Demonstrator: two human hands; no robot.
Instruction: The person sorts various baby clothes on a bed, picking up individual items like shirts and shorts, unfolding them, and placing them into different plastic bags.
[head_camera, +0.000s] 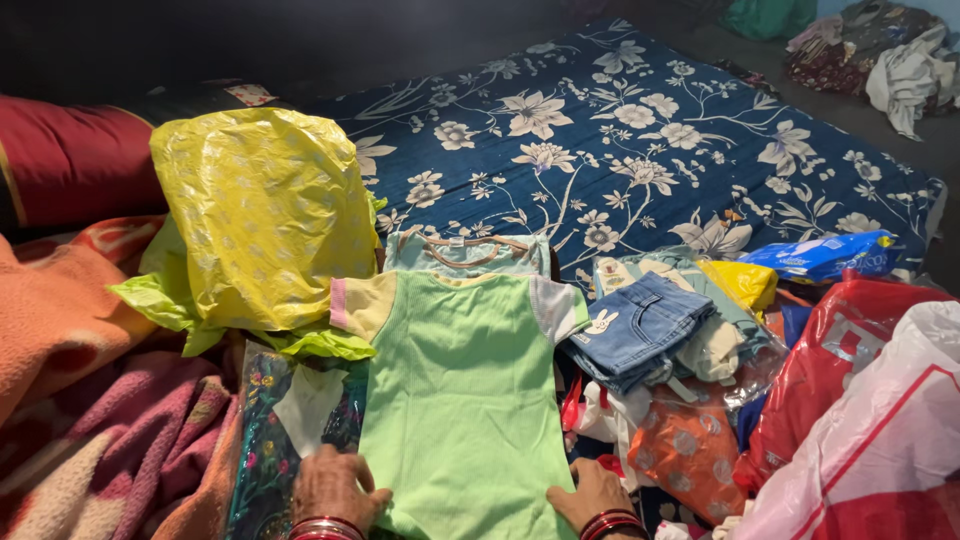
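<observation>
Near edge: the left hand (335, 490) and right hand (592, 496) lie flat, grip spread wide and holding nothing, on the bottom corners of a light green child's shirt (465, 400). The shirt lies smoothed out, sleeves not yet folded in. Beyond its collar lies a pale teal top (468, 254); right, folded denim shorts (636, 328); left, a yellow plastic bag (262, 215); farthest, the blue floral bedsheet (640, 130).
</observation>
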